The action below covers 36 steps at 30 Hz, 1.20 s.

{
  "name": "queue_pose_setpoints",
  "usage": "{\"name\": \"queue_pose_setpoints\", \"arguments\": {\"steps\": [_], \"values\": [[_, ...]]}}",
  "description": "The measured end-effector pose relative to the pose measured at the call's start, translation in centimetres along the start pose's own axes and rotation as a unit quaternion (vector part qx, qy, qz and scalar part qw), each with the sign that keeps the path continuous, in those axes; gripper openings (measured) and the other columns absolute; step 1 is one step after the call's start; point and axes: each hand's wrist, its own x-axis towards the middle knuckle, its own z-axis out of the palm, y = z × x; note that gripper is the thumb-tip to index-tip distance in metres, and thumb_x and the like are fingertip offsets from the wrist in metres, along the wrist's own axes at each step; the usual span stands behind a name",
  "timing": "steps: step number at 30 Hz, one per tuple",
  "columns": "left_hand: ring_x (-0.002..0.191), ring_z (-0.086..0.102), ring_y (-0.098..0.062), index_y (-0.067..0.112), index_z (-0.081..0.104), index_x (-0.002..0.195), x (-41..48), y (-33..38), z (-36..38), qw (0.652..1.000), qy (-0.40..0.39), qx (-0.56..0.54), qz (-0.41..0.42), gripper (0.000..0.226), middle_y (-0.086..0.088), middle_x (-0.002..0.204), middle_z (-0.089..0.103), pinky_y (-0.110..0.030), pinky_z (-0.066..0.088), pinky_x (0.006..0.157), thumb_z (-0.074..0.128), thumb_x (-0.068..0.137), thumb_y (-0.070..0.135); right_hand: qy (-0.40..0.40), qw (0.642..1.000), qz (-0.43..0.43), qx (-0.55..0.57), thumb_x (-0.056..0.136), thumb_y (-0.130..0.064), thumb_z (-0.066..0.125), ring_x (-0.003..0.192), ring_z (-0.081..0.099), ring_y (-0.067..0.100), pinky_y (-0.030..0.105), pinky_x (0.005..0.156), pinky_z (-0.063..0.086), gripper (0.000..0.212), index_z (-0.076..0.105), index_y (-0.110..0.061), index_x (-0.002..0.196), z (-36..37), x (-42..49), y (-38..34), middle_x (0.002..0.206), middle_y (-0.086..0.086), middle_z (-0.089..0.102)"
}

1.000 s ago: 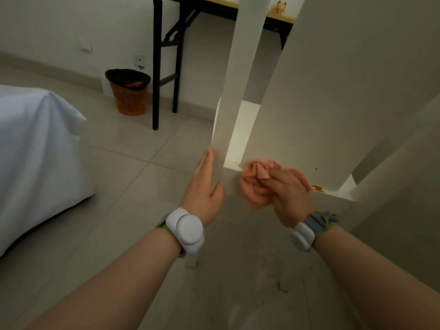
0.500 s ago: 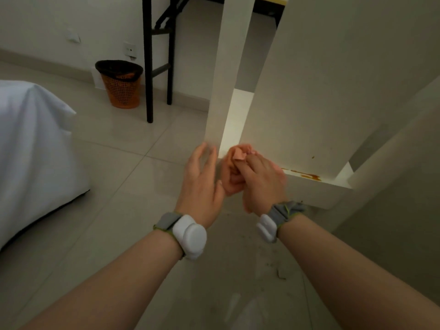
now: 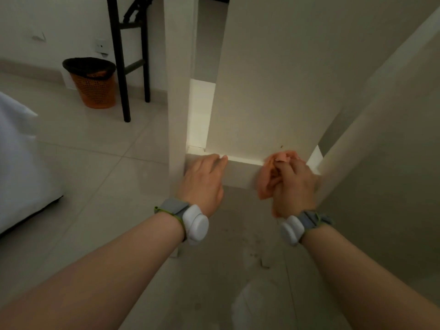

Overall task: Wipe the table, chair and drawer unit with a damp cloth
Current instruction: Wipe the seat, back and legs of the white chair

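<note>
Head view — right hand (image 3: 295, 186) blurred, half-hiding cloth (image 3: 265, 182).

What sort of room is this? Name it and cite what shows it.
Probably a bedroom or dorm room: white-sheeted bed edge, orange mesh wastebasket with black liner, glossy pale tiled floor.

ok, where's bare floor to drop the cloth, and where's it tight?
Tight: the low rail, left hand resting on it, right hand gripping the cloth at its right end. Free: floor tiles between the white sheet and the white post; also the dusty floor this side of the rail.
</note>
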Motion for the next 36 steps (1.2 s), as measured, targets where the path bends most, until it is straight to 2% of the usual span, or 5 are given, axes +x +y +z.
{"name": "queue_pose_setpoints", "arguments": {"steps": [7, 14, 19, 24, 36], "values": [[0.115, 0.043, -0.032, 0.012, 0.049, 0.127, 0.9, 1.5, 0.2, 0.999, 0.019, 0.023, -0.018, 0.043, -0.01, 0.126, 0.049, -0.04, 0.035, 0.097, 0.047, 0.086, 0.022, -0.028, 0.997, -0.076, 0.012, 0.038, -0.02, 0.074, 0.086, 0.058, 0.032, 0.038, 0.085, 0.042, 0.08, 0.063, -0.014, 0.117, 1.9, 0.4, -5.2, 0.097, 0.013, 0.061], [0.111, 0.049, -0.037, 0.002, 0.055, 0.122, 1.1, 1.3, 0.6, 0.999, 0.04, 0.02, -0.022, 0.045, -0.017, 0.118, 0.054, -0.044, 0.037, 0.101, 0.054, 0.077, 0.002, -0.001, 0.999, -0.037, -0.014, 0.072, -0.004, 0.056, 0.113, 0.053, 0.034, 0.045, 0.097, 0.042, 0.046, 0.062, -0.009, 0.117, 0.4, -0.8, 3.5, 0.121, 0.014, 0.058], [0.101, 0.052, -0.037, 0.0, 0.058, 0.116, 0.9, 1.1, 0.9, 0.998, 0.045, -0.006, -0.046, 0.038, -0.019, 0.112, 0.055, -0.04, 0.043, 0.089, 0.054, 0.078, 0.001, -0.037, 0.998, -0.015, 0.044, 0.086, -0.022, 0.042, 0.109, 0.055, 0.033, 0.048, 0.096, 0.044, 0.034, 0.063, -0.013, 0.111, 0.2, -0.3, 2.2, 0.115, 0.014, 0.061], [0.106, 0.049, -0.033, 0.004, 0.055, 0.123, 2.0, 1.8, -0.3, 0.998, 0.045, -0.035, -0.039, 0.039, -0.015, 0.118, 0.052, -0.037, 0.041, 0.09, 0.051, 0.084, 0.007, 0.119, 0.986, -0.012, 0.112, 0.088, -0.03, 0.045, 0.103, 0.054, 0.026, 0.041, 0.094, 0.04, 0.022, 0.063, -0.024, 0.099, -3.7, 6.2, 0.2, 0.108, 0.009, 0.061], [0.143, 0.005, -0.04, 0.013, 0.032, 0.144, 3.0, 1.5, -3.7, 0.995, 0.09, 0.039, -0.011, 0.072, -0.02, 0.155, 0.007, -0.052, 0.016, 0.115, 0.058, 0.077, 0.007, 0.067, 0.95, -0.251, -0.172, 0.08, -0.019, 0.043, 0.123, 0.05, 0.038, 0.053, 0.107, 0.029, 0.044, 0.063, -0.009, 0.118, -1.4, 5.9, 2.3, 0.129, 0.019, 0.057]]}}
